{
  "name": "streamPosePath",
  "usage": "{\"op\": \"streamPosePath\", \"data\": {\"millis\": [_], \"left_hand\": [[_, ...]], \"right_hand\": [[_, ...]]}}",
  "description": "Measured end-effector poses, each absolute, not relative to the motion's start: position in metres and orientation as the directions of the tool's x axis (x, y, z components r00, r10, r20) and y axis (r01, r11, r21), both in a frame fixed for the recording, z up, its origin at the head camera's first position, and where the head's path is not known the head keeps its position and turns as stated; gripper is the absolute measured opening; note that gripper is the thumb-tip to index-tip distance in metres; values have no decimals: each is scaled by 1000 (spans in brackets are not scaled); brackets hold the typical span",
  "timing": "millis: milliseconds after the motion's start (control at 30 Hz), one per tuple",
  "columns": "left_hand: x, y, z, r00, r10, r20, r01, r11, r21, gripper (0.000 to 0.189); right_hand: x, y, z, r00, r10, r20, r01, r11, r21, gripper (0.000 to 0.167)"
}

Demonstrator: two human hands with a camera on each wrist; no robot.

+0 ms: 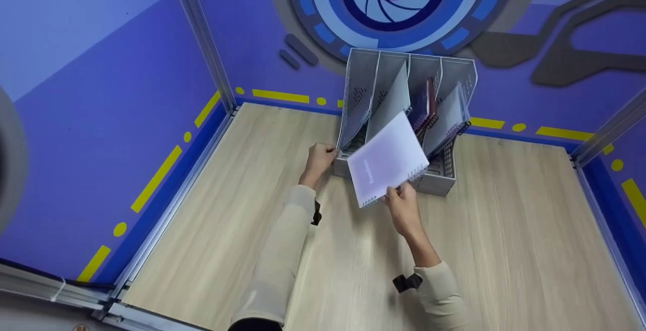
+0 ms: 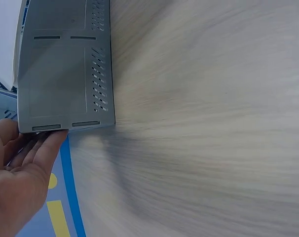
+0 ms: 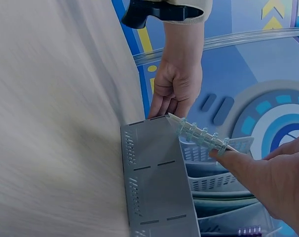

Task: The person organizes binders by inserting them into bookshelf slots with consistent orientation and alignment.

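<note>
My right hand [image 1: 405, 211] pinches a spiral-bound notebook [image 1: 386, 159] with a pale lilac cover by its wire-bound edge. The notebook is tilted in front of a grey four-slot file organizer [image 1: 435, 186], over its front wall. In the right wrist view its clear coils [image 3: 201, 137] lie beside the thumb of the right hand [image 3: 282, 180]. My left hand [image 1: 320, 162] grips the organizer's left front corner; in the left wrist view the fingers of that hand [image 2: 23, 180] touch the corner edge of the organizer's grey wall [image 2: 56, 84].
Other notebooks stand in the slots: a grey one [image 1: 356, 119] at left, a pale one [image 1: 393, 101] beside it, a dark red one [image 1: 430, 101], and pale ones [image 1: 449, 119] at right. The wooden tabletop [image 1: 520, 230] is bounded by blue-purple walls [image 1: 126, 94] and metal rails [image 1: 202, 38].
</note>
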State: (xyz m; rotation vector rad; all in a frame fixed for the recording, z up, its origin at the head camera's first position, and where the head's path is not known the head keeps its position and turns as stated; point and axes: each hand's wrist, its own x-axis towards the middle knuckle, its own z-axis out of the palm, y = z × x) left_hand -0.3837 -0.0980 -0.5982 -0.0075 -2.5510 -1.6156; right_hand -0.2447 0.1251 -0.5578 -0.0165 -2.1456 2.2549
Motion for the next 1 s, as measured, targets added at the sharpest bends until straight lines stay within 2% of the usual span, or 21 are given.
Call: {"op": "streamPosePath", "data": {"millis": [133,533,767,867,1000], "left_hand": [[-385,-98,-597,-991,-80,108,64,432,900,20],[-383,-101,-599,-990,-102,99,43,454,890,17],[-384,-99,-598,-993,-91,81,30,462,886,25],[-383,-98,-598,-992,-94,81,28,464,886,23],[-382,-97,-597,-992,-108,60,4,457,889,18]], "right_hand": [[-247,124,-554,-999,22,24,-25,-66,-998,34],[-260,112,-545,-996,27,86,-88,-69,-994,41],[-274,103,-542,-979,89,181,-180,20,-983,27],[-281,97,-540,-975,100,199,-197,23,-980,26],[-291,90,-538,-966,139,217,-205,97,-974,24]]}}
